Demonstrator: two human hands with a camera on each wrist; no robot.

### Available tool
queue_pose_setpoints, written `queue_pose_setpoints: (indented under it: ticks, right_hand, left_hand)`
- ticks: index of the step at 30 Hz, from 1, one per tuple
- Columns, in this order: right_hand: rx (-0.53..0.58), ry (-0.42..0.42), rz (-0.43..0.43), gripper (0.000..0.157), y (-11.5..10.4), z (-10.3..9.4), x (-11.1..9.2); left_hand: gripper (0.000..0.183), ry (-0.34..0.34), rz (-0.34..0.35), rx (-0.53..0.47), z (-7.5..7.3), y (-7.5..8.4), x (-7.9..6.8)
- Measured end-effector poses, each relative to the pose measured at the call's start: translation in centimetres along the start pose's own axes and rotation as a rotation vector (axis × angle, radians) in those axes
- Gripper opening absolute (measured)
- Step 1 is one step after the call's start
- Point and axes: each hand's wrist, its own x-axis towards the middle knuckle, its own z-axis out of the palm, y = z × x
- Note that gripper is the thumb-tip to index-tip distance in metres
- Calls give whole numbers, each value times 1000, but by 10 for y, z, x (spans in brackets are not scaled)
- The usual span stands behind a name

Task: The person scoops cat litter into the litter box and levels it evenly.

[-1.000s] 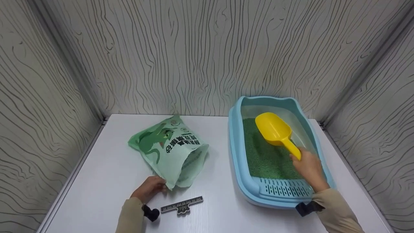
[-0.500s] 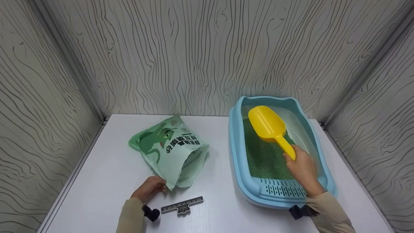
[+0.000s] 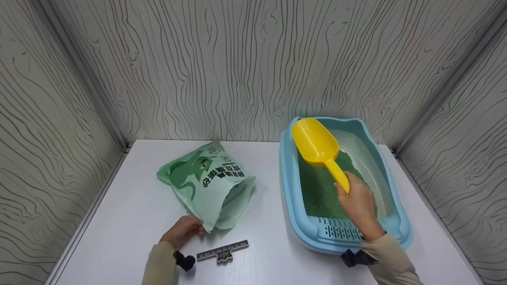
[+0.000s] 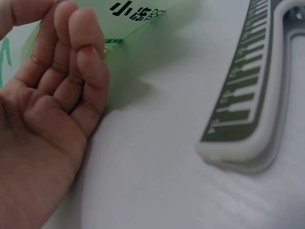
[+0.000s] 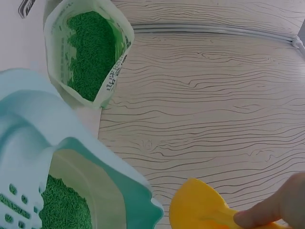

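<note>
My right hand (image 3: 358, 200) grips the handle of a yellow scoop (image 3: 316, 142), raised over the left back part of a blue litter box (image 3: 291, 190). The scoop's bowl looks bare inside. Green pellet litter (image 3: 323, 190) covers the left side of the box floor, while its right side shows bare. At the left, a green cat litter bag (image 3: 210, 174) lies on its back with its mouth towards me. My left hand (image 3: 184, 230) pinches the bag's near corner; the thumb and fingertips are partly cut off in the left wrist view. In the right wrist view, green pellets (image 5: 90, 57) show inside the bag.
A clip with a piano-key pattern (image 3: 223, 251) lies on the white table (image 3: 269, 245), right of my left hand. Wood-patterned panels (image 3: 245, 71) rise behind the table and at both sides. A slotted ledge (image 3: 340, 229) forms the box's near end.
My right hand has carried the scoop left and away from me across the box, towards its back left corner. The left hand and the bag stay in place.
</note>
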Motion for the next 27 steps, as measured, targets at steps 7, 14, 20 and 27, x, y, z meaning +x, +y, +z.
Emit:
queue_pose_setpoints:
  ticks: [7, 14, 20, 27]
  right_hand:
    - [63, -14, 2, 40, -14, 17, -4]
    - [128, -16, -20, 39, -27, 37, -8]
    - [149, -25, -13, 38, -36, 50, -12]
    - [162, 7, -21, 33, -45, 65, -15]
  left_hand:
    - [12, -8, 1, 0, 5, 9, -7]
    - [14, 16, 4, 16, 6, 7, -5]
    - [12, -11, 6, 18, 5, 6, -6]
    - [15, -4, 21, 1, 4, 4, -4]
